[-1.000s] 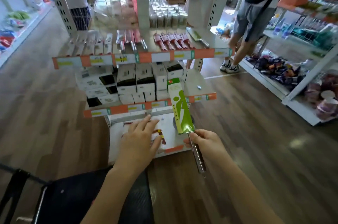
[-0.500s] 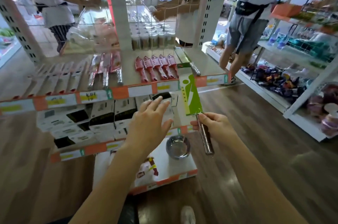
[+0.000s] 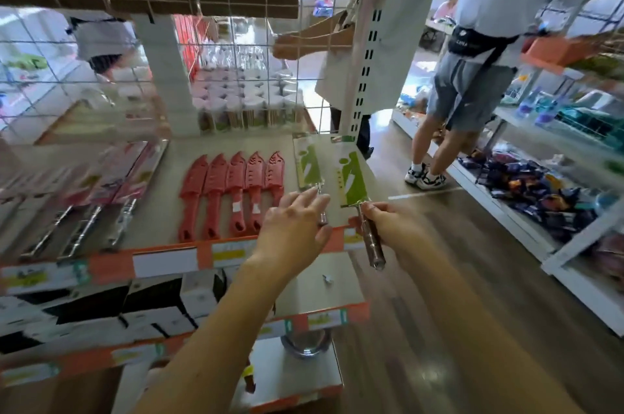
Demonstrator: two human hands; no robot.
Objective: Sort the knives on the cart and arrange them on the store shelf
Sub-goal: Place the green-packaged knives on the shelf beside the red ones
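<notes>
My right hand point(image 3: 393, 226) grips the steel handle of a knife in a green card sleeve point(image 3: 351, 179), holding it over the right end of the store shelf point(image 3: 162, 201). A second green-sleeved knife point(image 3: 306, 165) lies flat on the shelf just to its left. My left hand point(image 3: 293, 231) hovers over that knife's handle with fingers spread; whether it touches is unclear. Several red-sheathed knives point(image 3: 233, 194) lie in a row left of it. Pink-packaged knives point(image 3: 111, 187) with steel handles lie further left, blurred.
Black-and-white boxes point(image 3: 101, 309) fill the shelf below, and a steel bowl point(image 3: 305, 344) sits on the bottom shelf. A wire grid point(image 3: 236, 52) backs the shelf. A person in grey shorts point(image 3: 469, 92) stands in the aisle on the right beside another shelf unit point(image 3: 557, 204).
The view rose from the lower shelves to the knife shelf. My right hand carried the green-sleeved knife up to the shelf's right end; my left hand moved up over the lying knife's handle.
</notes>
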